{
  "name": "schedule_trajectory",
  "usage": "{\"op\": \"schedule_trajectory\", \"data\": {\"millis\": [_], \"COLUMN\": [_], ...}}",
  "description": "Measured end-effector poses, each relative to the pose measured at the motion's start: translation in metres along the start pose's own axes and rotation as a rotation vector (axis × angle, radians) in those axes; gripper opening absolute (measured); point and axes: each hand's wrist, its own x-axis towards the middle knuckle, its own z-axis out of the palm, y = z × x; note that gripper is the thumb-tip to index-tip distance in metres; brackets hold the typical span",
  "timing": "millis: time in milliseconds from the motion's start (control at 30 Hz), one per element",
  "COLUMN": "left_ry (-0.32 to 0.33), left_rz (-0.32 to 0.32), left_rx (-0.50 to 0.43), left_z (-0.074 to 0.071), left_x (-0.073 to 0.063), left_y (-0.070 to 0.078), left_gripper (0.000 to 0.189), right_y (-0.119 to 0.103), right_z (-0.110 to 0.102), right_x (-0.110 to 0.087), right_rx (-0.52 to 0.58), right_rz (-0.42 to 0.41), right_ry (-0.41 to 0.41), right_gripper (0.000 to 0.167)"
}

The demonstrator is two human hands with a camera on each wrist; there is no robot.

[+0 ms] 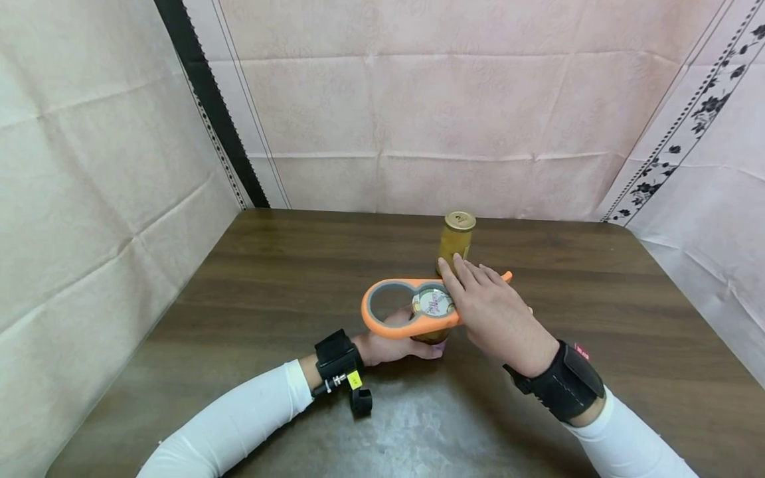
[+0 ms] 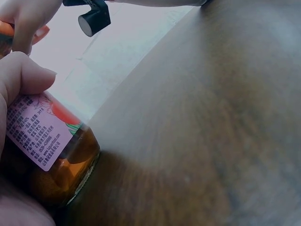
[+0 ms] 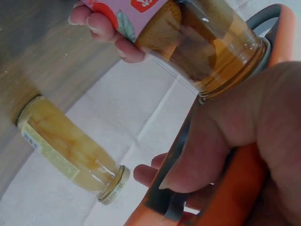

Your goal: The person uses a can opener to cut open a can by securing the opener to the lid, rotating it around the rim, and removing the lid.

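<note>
Left hand (image 1: 391, 348) and right hand (image 1: 496, 312) bare; white sleeves (image 1: 239, 418) on both arms, close-fitting, lightly creased, ending short of the wrists. Left wrist: wide black strap (image 1: 337, 352) with a silver-coloured screw (image 1: 339, 380), small yellow tag (image 1: 354, 380) and stubby black block (image 1: 361, 402) below. Right wrist: broad black band (image 1: 564, 382), pale stitching, red label (image 1: 582, 351) at its edge; left-wrist view adds a dark block (image 2: 99, 18) with round grey end.
</note>
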Motion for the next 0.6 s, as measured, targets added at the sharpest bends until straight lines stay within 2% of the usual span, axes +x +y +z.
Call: {"op": "schedule_trajectory", "data": {"millis": [367, 600], "left_ry": [0.029, 0.003], "left_rz": [0.019, 0.028], "left_rx": [0.075, 0.016], "left_z": [0.0016, 0.0010], "left_x": [-0.0011, -0.0024], "left_y": [0.0096, 0.0049], "left_gripper": [0.072, 0.072], "right_y": [-0.0015, -0.0028], "right_z": [0.0015, 0.0025], "right_x": [-0.0009, -0.0011], "right_rx": [-0.036, -0.017], "right_rz": [0.010, 0.005], "right_ry": [0.006, 0.005], "right_gripper": [0.077, 0.076]}}
